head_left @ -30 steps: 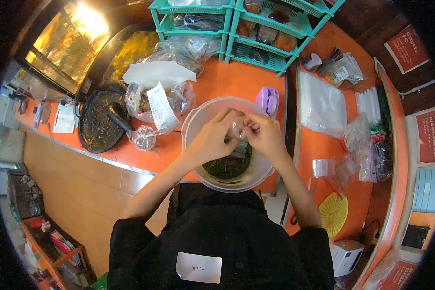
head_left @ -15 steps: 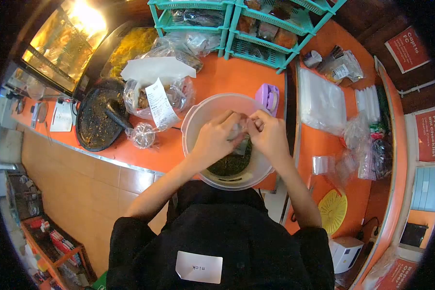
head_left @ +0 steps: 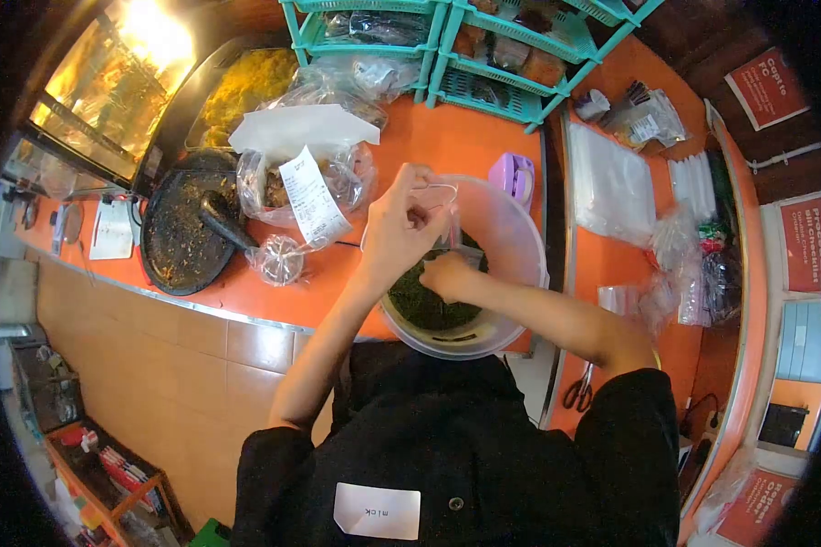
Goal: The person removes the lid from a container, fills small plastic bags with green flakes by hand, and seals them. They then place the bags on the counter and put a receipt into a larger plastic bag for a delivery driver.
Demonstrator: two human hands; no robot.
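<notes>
A translucent round plastic tub (head_left: 511,314) stands at the orange counter's edge, close against my body, with dark green chopped leaves (head_left: 421,308) in its bottom. Over the tub's left rim, my left hand (head_left: 401,228) pinches a small clear plastic bag (head_left: 449,217) between thumb and fingers, its film hanging into the tub. Down inside the tub is my right hand (head_left: 449,276), its fingers curled at the surface of the green leaves. I cannot tell what the right fingers hold, as the back of the hand hides them.
On the left lie a dark stone mortar (head_left: 169,264) with its pestle (head_left: 219,219) and a bagged item under a paper receipt (head_left: 312,196). Behind the tub sits a purple tape dispenser (head_left: 513,178). Teal racks (head_left: 493,96) stand farther back. Scissors (head_left: 578,392) and plastic bags (head_left: 608,187) are on the right.
My hands, together above the tub before, are now apart. The left has moved left and up with the clear bag, and the right has gone down into the green leaves.
</notes>
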